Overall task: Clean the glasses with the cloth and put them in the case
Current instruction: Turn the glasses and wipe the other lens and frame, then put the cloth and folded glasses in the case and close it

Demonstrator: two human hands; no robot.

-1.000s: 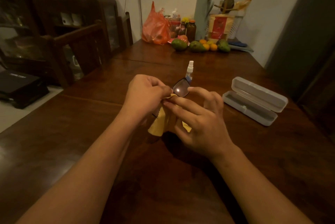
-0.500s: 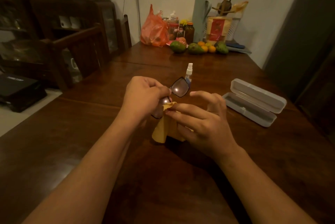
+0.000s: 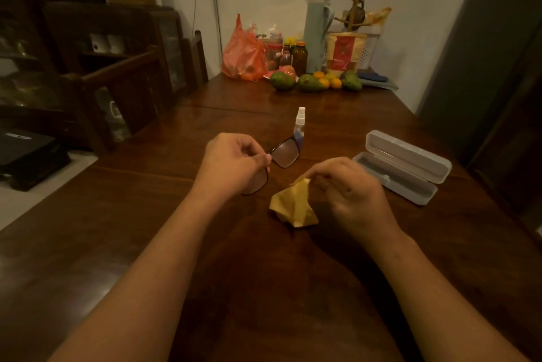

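Left hand (image 3: 231, 162) first: fingers curled in, thumb and forefinger pinching the glasses (image 3: 285, 153) around the bridge, and they look to be held just above the table (image 3: 146, 215). Their long axis runs on a slant, with one lens low and near under the knuckles and the other up and away towards the spray bottle (image 3: 299, 126) behind. The lenses look turned roughly towards the wearer. Whether the temples are folded, I can't tell.

Moving right, the cloth (image 3: 293, 206) is a crumpled yellow peak with its base on the table, close to the glasses but not touching them. The right hand (image 3: 353, 193) pinches its top corner, the other fingers loosely bent.

Further right sits the case (image 3: 406, 169), lid open, with its long axis angling from far-left to near-right. It is empty as far as can be seen.

My read is that this is a pause in the wiping, or the end of it. If another pass is due, the cloth goes back around a lens. If not, the cloth gets dropped, the temples fold, and the frame must swing round to match the case's slant before going in.
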